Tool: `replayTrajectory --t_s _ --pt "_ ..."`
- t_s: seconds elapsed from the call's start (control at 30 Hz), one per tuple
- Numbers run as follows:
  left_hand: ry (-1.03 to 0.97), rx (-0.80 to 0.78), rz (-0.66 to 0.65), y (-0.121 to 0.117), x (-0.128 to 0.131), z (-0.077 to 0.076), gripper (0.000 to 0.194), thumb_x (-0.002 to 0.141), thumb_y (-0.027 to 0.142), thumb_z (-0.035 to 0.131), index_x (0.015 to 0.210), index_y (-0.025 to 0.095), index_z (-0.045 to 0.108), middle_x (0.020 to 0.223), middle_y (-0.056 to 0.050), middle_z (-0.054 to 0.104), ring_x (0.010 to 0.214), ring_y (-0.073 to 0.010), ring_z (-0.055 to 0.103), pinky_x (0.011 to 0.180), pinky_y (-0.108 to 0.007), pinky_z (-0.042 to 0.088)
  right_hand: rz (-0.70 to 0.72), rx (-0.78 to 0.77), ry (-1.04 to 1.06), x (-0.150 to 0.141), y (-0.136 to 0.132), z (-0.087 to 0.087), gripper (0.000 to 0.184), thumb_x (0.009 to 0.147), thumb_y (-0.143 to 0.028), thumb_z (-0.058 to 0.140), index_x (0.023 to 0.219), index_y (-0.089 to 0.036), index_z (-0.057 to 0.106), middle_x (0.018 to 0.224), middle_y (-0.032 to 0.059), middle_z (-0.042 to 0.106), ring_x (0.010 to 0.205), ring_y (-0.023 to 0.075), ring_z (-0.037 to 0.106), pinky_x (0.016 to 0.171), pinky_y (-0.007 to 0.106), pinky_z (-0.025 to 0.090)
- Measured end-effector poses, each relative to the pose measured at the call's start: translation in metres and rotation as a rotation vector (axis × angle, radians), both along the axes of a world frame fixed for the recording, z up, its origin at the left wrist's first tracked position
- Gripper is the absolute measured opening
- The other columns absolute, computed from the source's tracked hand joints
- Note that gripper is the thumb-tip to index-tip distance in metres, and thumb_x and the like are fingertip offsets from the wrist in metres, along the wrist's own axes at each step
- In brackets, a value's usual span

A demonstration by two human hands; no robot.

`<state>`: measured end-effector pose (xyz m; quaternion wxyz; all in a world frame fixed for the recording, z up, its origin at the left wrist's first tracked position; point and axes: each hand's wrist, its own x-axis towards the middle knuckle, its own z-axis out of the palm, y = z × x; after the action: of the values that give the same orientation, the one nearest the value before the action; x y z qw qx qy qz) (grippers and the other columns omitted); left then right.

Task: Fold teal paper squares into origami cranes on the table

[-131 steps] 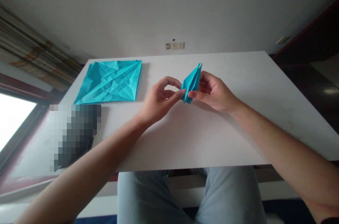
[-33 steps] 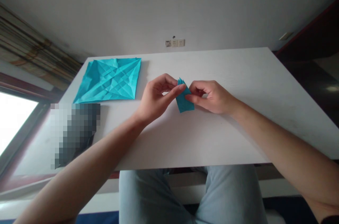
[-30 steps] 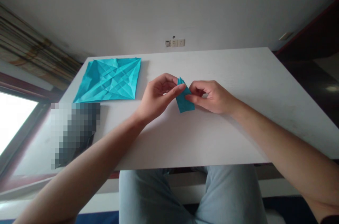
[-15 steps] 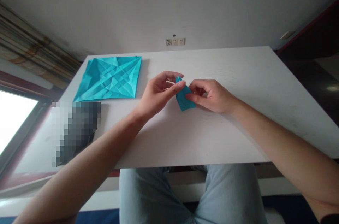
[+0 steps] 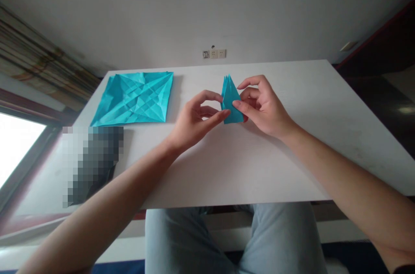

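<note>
Right of the flat, creased turquoise paper sheet [image 5: 139, 97] on the white worktop [image 5: 233, 170], the left hand [image 5: 191, 122] and right hand [image 5: 269, 112] pinch a small, pointed turquoise folded-paper form [image 5: 229, 94]. Its layers are folded, tips bunched, unspread; whether folds are left is unclear.

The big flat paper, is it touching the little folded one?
Apart. The head view plainly shows white table between the big paper and the folded paper.

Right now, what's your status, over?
Left hand and right hand both gripping folded blue paper; creased sheet off to the left; nothing blocking the hands.
</note>
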<state>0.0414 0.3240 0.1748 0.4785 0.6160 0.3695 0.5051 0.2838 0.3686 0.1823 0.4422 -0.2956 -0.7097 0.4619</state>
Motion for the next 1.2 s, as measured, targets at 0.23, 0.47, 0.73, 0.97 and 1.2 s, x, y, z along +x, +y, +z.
replayTrajectory --t_s 0.23,0.47,0.73,0.97,1.2 --pt "-0.085 -0.054 -0.083 0.004 0.002 0.002 0.048 0.088 0.052 0.108 0.107 0.021 0.077 0.097 -0.003 0.083 0.070 -0.0112 0.071 0.059 -0.023 0.055 0.037 0.003 0.042 0.001 -0.001 0.000 0.049 0.098 -0.058 0.098 0.126 -0.033 0.066 0.104 -0.0028 0.068 0.070 0.0111 0.068 0.054 0.024 0.063" --pt "-0.097 -0.011 0.018 0.007 0.004 0.006 0.049 0.087 0.061 0.106 0.098 0.021 0.081 0.086 -0.001 0.080 0.070 -0.0127 0.074 0.060 -0.023 0.057 0.090 -0.031 0.019 0.002 -0.003 -0.001 0.051 0.097 -0.056 0.100 0.130 -0.033 0.069 0.124 0.0010 0.073 0.076 0.0112 0.067 0.057 0.025 0.067" --pt "-0.140 -0.067 -0.017 0.007 0.000 0.004 0.043 0.091 0.058 0.102 0.108 0.022 0.087 0.101 -0.005 0.089 0.082 -0.0197 0.087 0.069 -0.026 0.066 0.082 -0.058 0.047 0.005 0.000 0.005 0.041 0.102 -0.064 0.091 0.114 -0.026 0.083 0.101 0.0028 0.076 0.079 0.0167 0.073 0.064 0.031 0.069" --pt "-0.163 -0.140 -0.012 0.002 0.004 0.009 0.054 0.098 0.073 0.092 0.102 0.019 0.087 0.094 -0.006 0.086 0.077 -0.0166 0.081 0.074 -0.029 0.069 0.005 -0.003 0.009 0.002 -0.004 0.009 0.044 0.101 -0.066 0.092 0.101 -0.023 0.081 0.096 0.0035 0.077 0.074 0.0148 0.069 0.061 0.028 0.062" --pt "-0.140 -0.113 -0.015 0.005 0.005 0.004 0.055 0.084 0.059 0.109 0.101 0.021 0.074 0.093 -0.002 0.085 0.079 -0.0154 0.080 0.073 -0.027 0.068 -0.062 0.073 -0.077 0.002 -0.004 0.004 0.029 0.097 -0.048 0.095 0.109 -0.026 0.081 0.108 0.0052 0.079 0.095 0.0211 0.073 0.069 0.031 0.060"
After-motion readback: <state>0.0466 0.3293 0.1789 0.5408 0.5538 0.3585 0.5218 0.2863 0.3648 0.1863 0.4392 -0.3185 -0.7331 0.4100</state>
